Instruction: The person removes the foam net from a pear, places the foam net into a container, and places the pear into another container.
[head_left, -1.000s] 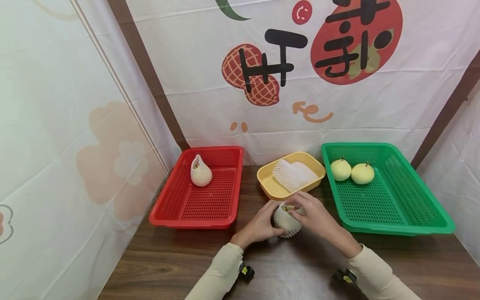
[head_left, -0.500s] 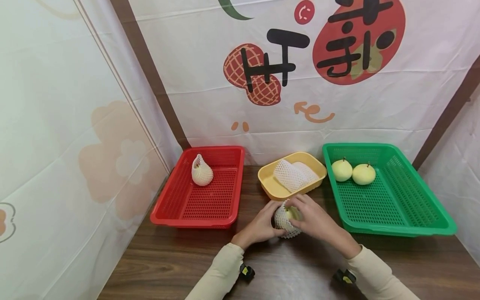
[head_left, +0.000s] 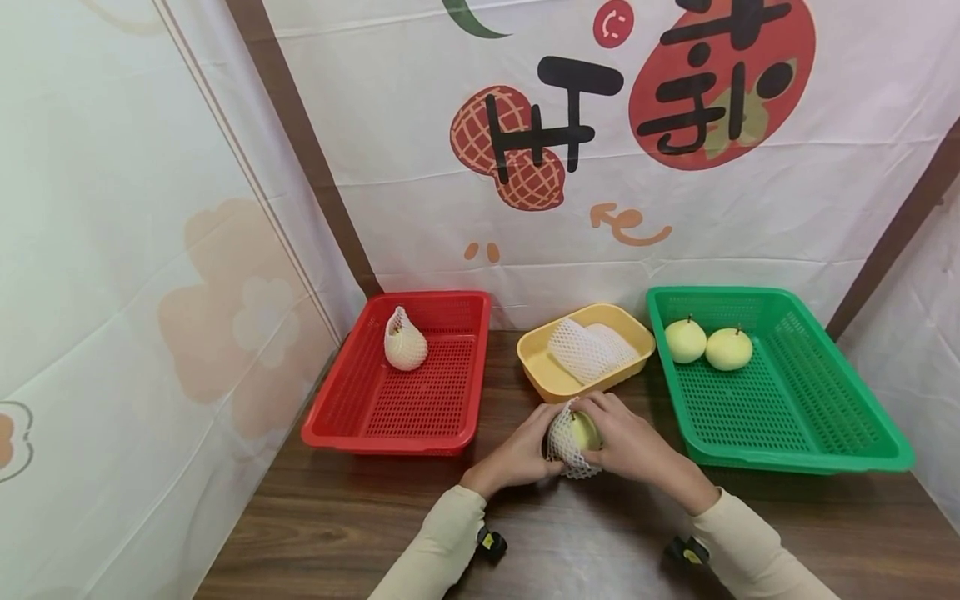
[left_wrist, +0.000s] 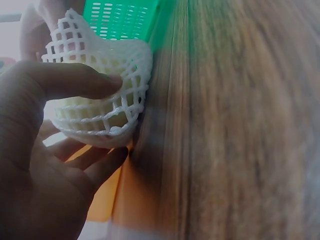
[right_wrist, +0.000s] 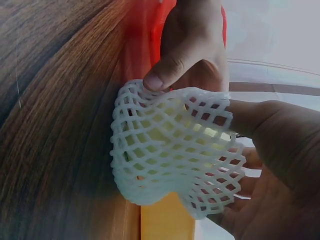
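Note:
In the head view a pale yellow pear point(head_left: 586, 430) sits partly inside a white foam net sleeve point(head_left: 564, 448), between both hands just in front of the yellow tray. My left hand point(head_left: 525, 450) grips the netted pear from the left; in the left wrist view its thumb point(left_wrist: 85, 82) presses over the mesh and its fingers curve beneath. My right hand point(head_left: 632, 438) holds the net's edge on the right, thumb at the opening. The right wrist view shows the stretched mesh point(right_wrist: 165, 150) reaching between both hands. Part of the right fingers is hidden behind it.
A red basket point(head_left: 318, 429) on the left contains one pear in a net point(head_left: 406, 348). Behind the hands, a yellow tray point(head_left: 536, 362) holds white foam nets point(head_left: 588, 350). The green basket point(head_left: 795, 458) on the right has two bare pears point(head_left: 728, 349).
My right fingers have shifted down the right side of the pear, and the net there has opened, baring more of its skin. My left hand keeps its grip in nearly the same place.

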